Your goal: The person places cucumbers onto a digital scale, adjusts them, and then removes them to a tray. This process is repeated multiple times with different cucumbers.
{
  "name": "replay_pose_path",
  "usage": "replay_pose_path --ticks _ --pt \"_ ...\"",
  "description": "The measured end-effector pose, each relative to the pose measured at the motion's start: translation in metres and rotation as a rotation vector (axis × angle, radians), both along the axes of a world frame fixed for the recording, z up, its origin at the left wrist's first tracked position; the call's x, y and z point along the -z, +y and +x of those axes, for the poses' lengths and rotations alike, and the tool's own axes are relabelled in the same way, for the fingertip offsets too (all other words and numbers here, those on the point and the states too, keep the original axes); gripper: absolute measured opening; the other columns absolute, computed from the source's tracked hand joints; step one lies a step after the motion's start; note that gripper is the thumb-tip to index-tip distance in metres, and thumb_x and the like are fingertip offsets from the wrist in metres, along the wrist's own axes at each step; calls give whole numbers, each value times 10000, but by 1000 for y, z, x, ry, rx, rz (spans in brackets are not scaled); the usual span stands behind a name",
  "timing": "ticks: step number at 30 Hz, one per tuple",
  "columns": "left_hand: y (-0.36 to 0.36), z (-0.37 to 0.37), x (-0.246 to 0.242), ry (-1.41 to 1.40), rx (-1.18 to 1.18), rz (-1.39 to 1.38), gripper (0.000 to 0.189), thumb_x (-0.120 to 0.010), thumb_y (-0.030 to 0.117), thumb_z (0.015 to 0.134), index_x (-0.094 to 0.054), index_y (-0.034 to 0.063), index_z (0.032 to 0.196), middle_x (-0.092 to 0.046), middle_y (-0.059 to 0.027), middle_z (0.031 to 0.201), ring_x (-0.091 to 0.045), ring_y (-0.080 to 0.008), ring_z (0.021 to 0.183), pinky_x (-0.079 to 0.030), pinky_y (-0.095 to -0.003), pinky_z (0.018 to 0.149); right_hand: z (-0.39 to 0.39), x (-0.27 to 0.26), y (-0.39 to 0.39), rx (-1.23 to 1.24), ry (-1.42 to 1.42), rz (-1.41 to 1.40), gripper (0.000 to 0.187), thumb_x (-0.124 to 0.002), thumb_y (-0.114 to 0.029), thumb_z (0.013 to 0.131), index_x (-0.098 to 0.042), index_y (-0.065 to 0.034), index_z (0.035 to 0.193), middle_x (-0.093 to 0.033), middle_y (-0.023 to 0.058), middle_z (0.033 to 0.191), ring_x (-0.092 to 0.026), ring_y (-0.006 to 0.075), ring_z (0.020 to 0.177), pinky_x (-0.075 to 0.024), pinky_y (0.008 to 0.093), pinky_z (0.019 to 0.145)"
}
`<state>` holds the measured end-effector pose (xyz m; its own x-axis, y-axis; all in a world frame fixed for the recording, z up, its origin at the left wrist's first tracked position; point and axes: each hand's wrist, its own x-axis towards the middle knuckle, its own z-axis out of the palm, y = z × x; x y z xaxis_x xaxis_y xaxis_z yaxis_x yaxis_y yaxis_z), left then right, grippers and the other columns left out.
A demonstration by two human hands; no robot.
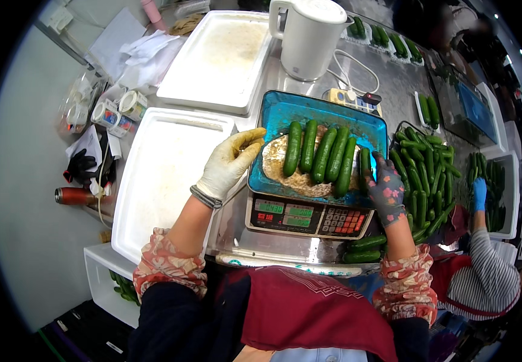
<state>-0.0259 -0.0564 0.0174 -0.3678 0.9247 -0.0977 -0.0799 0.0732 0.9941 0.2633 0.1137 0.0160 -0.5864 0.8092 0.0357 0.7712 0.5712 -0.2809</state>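
Note:
A digital scale (308, 217) with a worn blue tray (281, 106) stands before me. Several green cucumbers (322, 156) lie side by side on the tray, roughly lengthwise to me. My left hand (231, 160), in a white glove with yellowed fingers, is at the tray's left edge and holds nothing; its thumb and fingers are apart. At the right side of the tray, my right hand (385, 188) wears a grey flowered glove. Its thumb and fingers are around a single cucumber (364, 165), which they partly hide.
A heap of cucumbers (426, 176) lies right of the scale. White foam lids (170, 181) cover the left side. Behind the scale are a white kettle (311, 40) and a power strip (354, 99). Packed cucumber trays (392, 43) line the back. A co-worker's blue-gloved hand (479, 194) reaches into a crate.

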Motion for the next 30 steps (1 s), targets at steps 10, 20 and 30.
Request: replay_pose_path --ticks 10,20,30 --pt "7 5 7 -23 -2 1 373 -495 111 899 -469 -54 1233 -574 -114 1124 -528 -148 1056 -388 -260 941 -12 4 -4 79 -42 -177 629 -652 -240 761 -394 -92 1316 -577 230 1041 -566 368 942 -472 401 779" --pt "27 16 7 -56 62 1 377 -504 118 901 -465 -57 1233 -564 -118 1139 -541 -148 1023 -425 -258 908 15 32 5 101 684 -685 487 -576 -131 818 -434 -25 1272 -583 118 1079 -549 160 916 -443 284 781" --pt "116 41 -10 1100 108 230 258 -584 178 812 -622 45 1030 -607 -136 1005 -546 -295 974 -407 -392 889 13 10 -10 179 706 -772 374 -534 -76 860 -477 19 1216 -586 73 990 -519 100 852 -425 227 752"
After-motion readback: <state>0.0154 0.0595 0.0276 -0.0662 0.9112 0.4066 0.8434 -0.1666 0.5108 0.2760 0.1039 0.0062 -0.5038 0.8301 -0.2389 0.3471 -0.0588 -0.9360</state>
